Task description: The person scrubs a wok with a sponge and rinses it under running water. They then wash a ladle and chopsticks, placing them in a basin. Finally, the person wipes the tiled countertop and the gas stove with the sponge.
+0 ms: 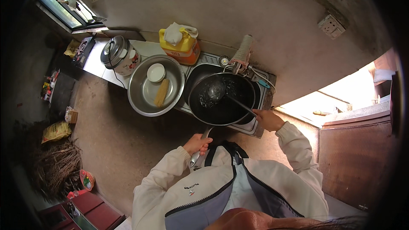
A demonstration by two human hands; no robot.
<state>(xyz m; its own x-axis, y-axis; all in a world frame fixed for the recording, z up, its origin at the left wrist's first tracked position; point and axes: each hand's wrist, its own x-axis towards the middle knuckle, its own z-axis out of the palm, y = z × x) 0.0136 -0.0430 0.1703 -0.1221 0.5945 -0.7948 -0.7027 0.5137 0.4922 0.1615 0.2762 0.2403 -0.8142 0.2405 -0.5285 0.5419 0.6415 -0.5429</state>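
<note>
My left hand (197,144) is wrapped around the metal handle (194,159) of a dark wok (238,115). The wok rests over a steel sink unit (252,127), with some shiny liquid, perhaps water, inside. In my right hand (270,120) is the long handle of a metal ladle (216,90). The ladle's bowl sits in the wok, left of its middle. To the wok's left, a wide steel basin (140,102) holds a white bowl (156,72) and a pale bundled brush (162,92).
A yellow and orange jug (183,49) with a cloth on top stands behind the basin. Farther left are a rice cooker (119,56) and a gas stove (83,49). A faucet wrapped in cloth (242,52) rises behind the wok. Brushwood (59,166) lies at far left.
</note>
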